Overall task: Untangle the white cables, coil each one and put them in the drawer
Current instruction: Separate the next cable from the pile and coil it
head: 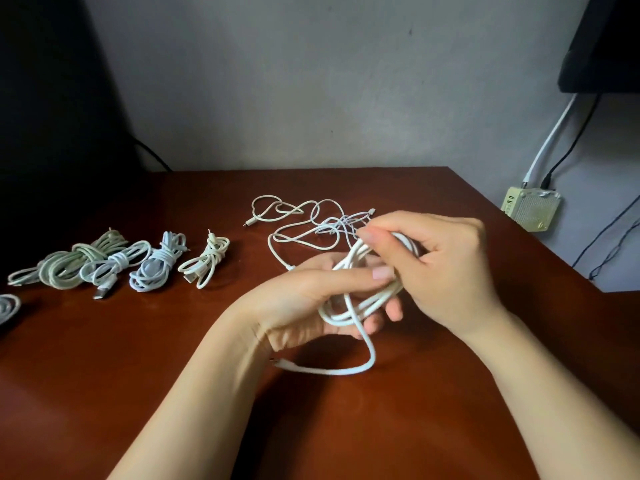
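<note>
Near edge of table (pixel 138 375): both forearms reach in, & a loose tail of the white cable (pixel 360 306) drops from the hands and curves on the wood, plug end by the left wrist. Just above, the left hand (pixel 304 299) lies palm-up, fingers curled round the cable's loops, thumb across them. Beside it the right hand (pixel 440 265) pinches the loops' upper end. Further back, left: four tied bundles (pixel 159 261) in a row, well apart from the hands; part of another coil (pixel 7 306) at the left edge. Behind the hands, a loose tangle (pixel 301 223) of thin white cables, its right side partly hidden by the right hand. Far right, on the wall (pixel 277 81): pale box (pixel 530 207) w/ cords (pixel 550 140) running up.
</note>
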Tool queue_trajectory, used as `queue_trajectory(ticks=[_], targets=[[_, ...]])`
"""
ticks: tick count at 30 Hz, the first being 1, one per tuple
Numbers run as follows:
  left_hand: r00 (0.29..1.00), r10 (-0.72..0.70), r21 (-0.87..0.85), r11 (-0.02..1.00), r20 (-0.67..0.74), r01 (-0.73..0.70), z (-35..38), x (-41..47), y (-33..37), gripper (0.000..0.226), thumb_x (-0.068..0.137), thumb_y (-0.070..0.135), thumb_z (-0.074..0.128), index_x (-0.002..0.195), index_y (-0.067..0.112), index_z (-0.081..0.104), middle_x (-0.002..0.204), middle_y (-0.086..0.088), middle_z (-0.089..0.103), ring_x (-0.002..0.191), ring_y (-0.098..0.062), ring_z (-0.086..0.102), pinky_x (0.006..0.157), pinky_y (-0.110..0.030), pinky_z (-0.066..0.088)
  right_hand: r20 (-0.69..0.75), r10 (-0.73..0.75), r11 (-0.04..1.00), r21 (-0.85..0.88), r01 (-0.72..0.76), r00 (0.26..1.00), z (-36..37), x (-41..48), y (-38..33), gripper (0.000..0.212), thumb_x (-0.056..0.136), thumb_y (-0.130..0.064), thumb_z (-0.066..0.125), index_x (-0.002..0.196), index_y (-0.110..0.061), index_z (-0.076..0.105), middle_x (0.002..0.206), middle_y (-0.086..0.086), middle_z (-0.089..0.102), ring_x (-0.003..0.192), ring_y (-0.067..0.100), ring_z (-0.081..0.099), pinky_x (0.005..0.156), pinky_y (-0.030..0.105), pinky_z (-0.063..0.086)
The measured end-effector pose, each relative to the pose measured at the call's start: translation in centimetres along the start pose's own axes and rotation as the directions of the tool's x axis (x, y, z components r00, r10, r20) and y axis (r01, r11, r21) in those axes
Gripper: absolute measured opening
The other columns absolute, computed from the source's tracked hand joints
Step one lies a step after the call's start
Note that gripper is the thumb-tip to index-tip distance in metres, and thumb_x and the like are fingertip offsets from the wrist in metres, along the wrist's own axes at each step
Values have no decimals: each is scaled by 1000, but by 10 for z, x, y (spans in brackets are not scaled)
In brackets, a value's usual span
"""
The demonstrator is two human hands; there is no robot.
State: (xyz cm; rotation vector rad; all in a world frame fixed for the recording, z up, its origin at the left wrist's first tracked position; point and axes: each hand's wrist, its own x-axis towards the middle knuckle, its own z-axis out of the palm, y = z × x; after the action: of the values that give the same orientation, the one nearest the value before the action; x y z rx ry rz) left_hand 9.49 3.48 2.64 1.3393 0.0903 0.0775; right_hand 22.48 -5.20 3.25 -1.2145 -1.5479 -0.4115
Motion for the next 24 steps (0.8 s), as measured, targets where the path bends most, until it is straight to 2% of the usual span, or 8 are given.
queue_trajectory(ticks=[2,8,11,13,15,18,21,24], targets=[[998,-11,18,1000,-55,12,0,0,-1,17,86,26,61,88,10,63,69,-6,61,53,-13,55,52,-19,46,-16,-16,999,-29,15,1000,2,-1,2,21,90,-17,60,78,-5,73,68,-15,58,62,7,58,60,8,41],[999,-13,-51,999,33,15,1,-1,-5,14,91,9,52,104,7,52,62,-3,48,42,-7,46,51,-19,42,144,100,991,77,-111,985,4,-5,6,29,94,-26,49,84,-9,71,63,-6,59,56,11,56,54,15,41],[999,-13,-58,998,44,15,-1,-1,-6,9,92,6,51,101,6,51,62,-2,47,42,-7,44,49,-19,39,268,162,973,116,-199,950,3,-4,4,27,92,-38,50,82,-21,69,65,-3,62,55,16,57,54,30,45],[998,-23,-56,998,53,26,-3,-2,-7,8,93,5,50,101,6,50,62,-2,47,42,-6,44,49,-18,38,317,190,962,129,-241,929,4,-3,4,20,90,-41,51,75,-33,61,58,-8,58,50,10,52,50,24,42],[998,-23,-57,998,58,26,-4,-1,-8,9,94,6,50,103,5,51,63,-2,47,42,-5,43,49,-18,36,312,201,956,143,-256,928,3,-3,5,25,90,-36,53,70,-25,62,55,-4,54,43,7,46,44,12,33],[999,-5,-64,998,35,7,-2,1,-7,16,91,7,55,106,3,54,62,-2,48,41,-4,40,47,-18,34,251,170,971,124,-206,953,3,-6,8,32,91,-28,56,67,-8,64,56,7,52,42,14,42,40,16,30],[1000,-9,-84,996,-19,7,0,2,-6,21,87,10,56,107,7,53,62,-4,50,39,-5,39,44,-17,35,172,132,987,69,-145,976,4,-6,11,33,92,-22,61,62,-10,59,58,2,51,43,14,42,42,16,30],[997,-30,-92,995,-68,24,1,4,-2,25,87,31,59,101,12,64,68,-6,59,41,-9,47,45,-18,43,86,115,993,23,-118,990,1,-3,15,31,93,-20,58,63,-11,63,49,-5,49,44,3,47,47,8,30]])
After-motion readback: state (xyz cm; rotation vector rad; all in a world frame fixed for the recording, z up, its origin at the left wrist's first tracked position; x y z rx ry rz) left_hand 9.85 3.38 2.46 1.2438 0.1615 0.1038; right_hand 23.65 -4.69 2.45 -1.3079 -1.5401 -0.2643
